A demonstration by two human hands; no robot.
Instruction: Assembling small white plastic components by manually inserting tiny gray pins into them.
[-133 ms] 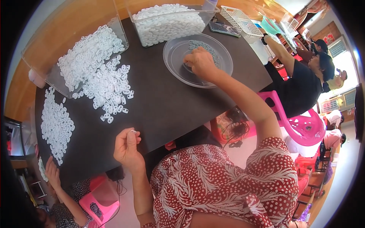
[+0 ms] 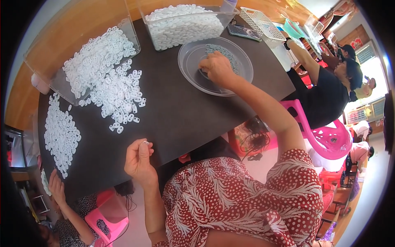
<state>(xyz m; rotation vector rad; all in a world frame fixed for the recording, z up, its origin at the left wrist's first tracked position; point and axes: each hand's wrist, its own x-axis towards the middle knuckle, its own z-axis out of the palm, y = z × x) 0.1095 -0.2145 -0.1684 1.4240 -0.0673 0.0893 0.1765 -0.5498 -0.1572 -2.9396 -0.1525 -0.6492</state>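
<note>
My left hand (image 2: pixel 140 162) is closed at the table's front edge, thumb pressed against the fingers. A small white plastic piece (image 2: pixel 145 143) shows at its fingertips. Farther to the right, my right hand (image 2: pixel 217 69) reaches down into a shallow clear round dish (image 2: pixel 184 73). Its fingers are drawn together at the dish's floor, next to a scatter of tiny grey parts (image 2: pixel 227 54); whatever they pinch is hidden. To the left lies a heap of white plastic pieces with holes (image 2: pixel 119 96), spilling out of a tipped clear bin (image 2: pixel 133 35).
Another clear bin (image 2: pixel 187 18) full of white pieces stands at the back, near a phone (image 2: pixel 243 32) and a white basket (image 2: pixel 259 24). A second white heap (image 2: pixel 59 136) lies far left, beside another person's hand (image 2: pixel 56 185). A co-worker in black (image 2: pixel 325 90) sits right, near a pink chair (image 2: pixel 329 142).
</note>
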